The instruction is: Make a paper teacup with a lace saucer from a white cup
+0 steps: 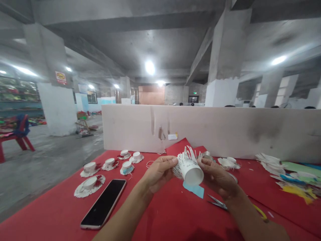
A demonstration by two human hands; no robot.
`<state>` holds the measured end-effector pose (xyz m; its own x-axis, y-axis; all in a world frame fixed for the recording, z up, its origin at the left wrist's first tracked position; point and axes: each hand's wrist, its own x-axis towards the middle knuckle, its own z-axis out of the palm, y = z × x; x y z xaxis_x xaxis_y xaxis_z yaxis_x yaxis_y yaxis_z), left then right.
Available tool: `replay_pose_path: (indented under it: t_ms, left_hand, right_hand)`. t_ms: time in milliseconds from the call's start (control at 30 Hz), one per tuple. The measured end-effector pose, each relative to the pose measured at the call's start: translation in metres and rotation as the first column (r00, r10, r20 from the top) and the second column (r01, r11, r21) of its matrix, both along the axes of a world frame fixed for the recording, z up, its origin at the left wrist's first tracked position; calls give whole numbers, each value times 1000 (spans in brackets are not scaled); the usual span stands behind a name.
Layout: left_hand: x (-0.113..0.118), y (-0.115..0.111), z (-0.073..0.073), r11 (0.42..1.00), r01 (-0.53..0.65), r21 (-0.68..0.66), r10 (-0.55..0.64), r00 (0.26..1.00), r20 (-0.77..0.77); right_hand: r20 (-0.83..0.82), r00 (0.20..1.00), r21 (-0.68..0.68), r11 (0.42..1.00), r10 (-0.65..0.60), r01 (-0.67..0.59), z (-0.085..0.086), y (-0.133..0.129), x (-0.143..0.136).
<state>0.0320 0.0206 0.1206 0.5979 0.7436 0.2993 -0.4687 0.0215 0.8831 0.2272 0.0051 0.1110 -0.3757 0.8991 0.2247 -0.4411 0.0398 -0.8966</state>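
A white paper cup with its wall cut into a fringe of thin strips is held in the air above the red table. Its round uncut end faces me, and the strips fan out behind it. My left hand pinches the fringe on the left side between thumb and fingers. My right hand is closed on strips at the right side. Below the cup lies a piece of light blue paper. Scissors with a yellow handle rest partly hidden under my right forearm.
Several small white paper hats with frilled brims stand at the left, near a phone. Cut white cups and coloured paper scraps lie at the right. Behind the red table rises a pale board.
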Motion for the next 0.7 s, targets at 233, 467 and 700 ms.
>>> replay_pose_path:
  t_ms: [233,467,700]
  left_hand:
    - [0,-2,3,998,-55,-23,55,998,-5]
    - [1,1,-1,990,-139,7,139,990,-24]
    - [0,1,-2,994,-108,9,108,994,-28]
  right_hand:
    - [55,998,35,999,-30,28,2,0,2]
    - [98,995,71,997,-34,27,0,-1,-1]
    - [134,990,103,994,-41,28,6,-9,-4]
